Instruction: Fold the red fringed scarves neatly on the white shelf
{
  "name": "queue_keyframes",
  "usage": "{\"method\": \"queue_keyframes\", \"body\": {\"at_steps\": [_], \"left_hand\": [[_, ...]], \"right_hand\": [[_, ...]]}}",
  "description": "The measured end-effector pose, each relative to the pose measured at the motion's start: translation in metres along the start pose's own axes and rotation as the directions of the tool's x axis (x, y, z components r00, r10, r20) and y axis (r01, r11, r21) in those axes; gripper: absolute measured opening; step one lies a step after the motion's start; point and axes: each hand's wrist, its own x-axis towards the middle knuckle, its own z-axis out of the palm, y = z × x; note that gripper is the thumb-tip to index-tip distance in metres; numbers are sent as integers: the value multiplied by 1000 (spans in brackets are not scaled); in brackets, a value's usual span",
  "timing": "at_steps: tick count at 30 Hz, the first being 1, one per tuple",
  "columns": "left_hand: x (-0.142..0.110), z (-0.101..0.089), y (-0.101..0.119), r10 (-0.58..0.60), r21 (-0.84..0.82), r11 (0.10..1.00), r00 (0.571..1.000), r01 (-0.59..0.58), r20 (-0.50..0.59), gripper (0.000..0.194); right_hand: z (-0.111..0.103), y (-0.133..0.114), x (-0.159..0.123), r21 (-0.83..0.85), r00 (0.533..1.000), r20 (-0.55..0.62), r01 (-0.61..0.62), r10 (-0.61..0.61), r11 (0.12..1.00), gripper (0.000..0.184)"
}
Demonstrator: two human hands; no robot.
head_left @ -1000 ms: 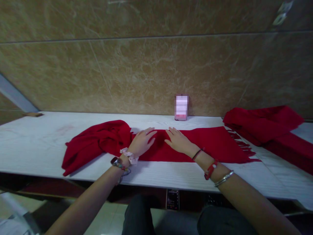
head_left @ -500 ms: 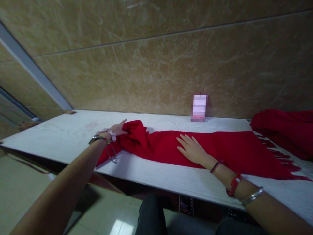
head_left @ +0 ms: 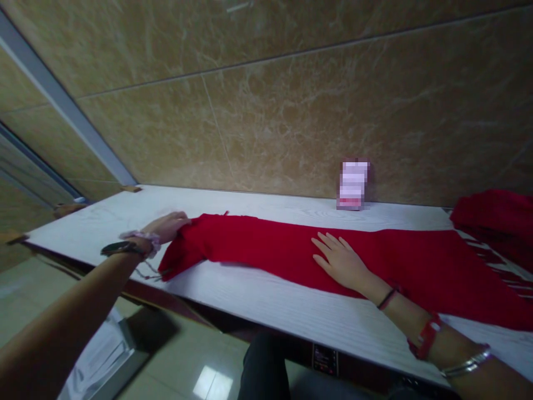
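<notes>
Red scarf [head_left: 266, 244], seemingly mid-straightening, under splayed right hand [head_left: 343, 265]. We can't tell if left hand [head_left: 169, 225] grips; smoothing leftward seems needed.

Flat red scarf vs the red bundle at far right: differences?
The red scarf lies mostly flat along the white tabletop; the red bundle is heaped up. The right hand rests on the scarf and the left hand is at its left end; neither touches the red bundle. The scarf shows fringe at its right end; none is visible on the red bundle. Both are red fabric.
</notes>
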Motion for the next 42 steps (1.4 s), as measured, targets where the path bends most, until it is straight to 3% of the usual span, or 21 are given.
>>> {"method": "queue_keyframes", "body": {"at_steps": [2, 4, 6, 7, 9, 10, 12, 13, 15, 20, 24, 28, 33, 37, 42], "left_hand": [[-10, 6, -6, -35, 90, 996, 996, 27, 87, 33], [-10, 2, 4, -98, 165, 982, 994, 90, 44, 40], [-4, -6, 34, -22, 128, 991, 999, 25, -26, 42], [-2, -9, 56, 99, 72, 993, 994, -96, -40, 42], [1, -11, 105, 385, -70, 920, 922, -386, -27, 41], [0, -9, 128, 531, -134, 841, 847, -525, 12, 42], [-2, -3, 166, 681, -170, 728, 730, -664, 64, 46], [-2, 0, 179, 701, -159, 711, 709, -685, 83, 43], [2, 6, 191, 681, -118, 732, 724, -671, 111, 38], [24, 6, 189, 535, -68, 845, 840, -530, 93, 35], [18, 7, 201, 552, -17, 830, 818, -557, 161, 36], [2, 12, 219, 605, -68, 796, 793, -602, 73, 29], [-4, 15, 247, 491, -45, 870, 871, -492, -22, 32], [-1, 16, 262, 429, -13, 903, 903, -429, -27, 34], [0, 20, 264, 377, -39, 925, 925, -379, -54, 33]], "right_hand": [[0, -1, 0, -1, 1000, -13, 4, -4, 1000, 49], [0, -1, -1, 4, 999, -33, 1, -1, 1000, 48], [-1, 0, -1, 17, 998, -69, 13, -12, 1000, 46], [-2, 0, -2, 29, 995, -95, 44, -41, 999, 44], [-5, 0, -4, 73, 977, -144, 166, -154, 983, 40], [-8, 0, -6, 107, 961, -155, 245, -228, 963, 39], [-11, -1, -10, 185, 922, -146, 381, -358, 906, 38], [-13, -1, -12, 219, 908, -132, 418, -398, 881, 38], [-15, -2, -16, 258, 894, -111, 447, -433, 857, 40], [-15, -1, -20, 288, 878, -125, 478, -462, 830, 47], [-14, -4, -20, 269, 876, -205, 480, -437, 835, 39], [-14, -5, -21, 184, 850, -270, 508, -453, 842, 42], [-12, -5, -22, 56, 836, -345, 472, -427, 880, 27], [-7, -3, -20, -42, 818, -406, 429, -408, 902, 25], [-8, -3, -20, -101, 857, -353, 363, -375, 926, 25]]}}
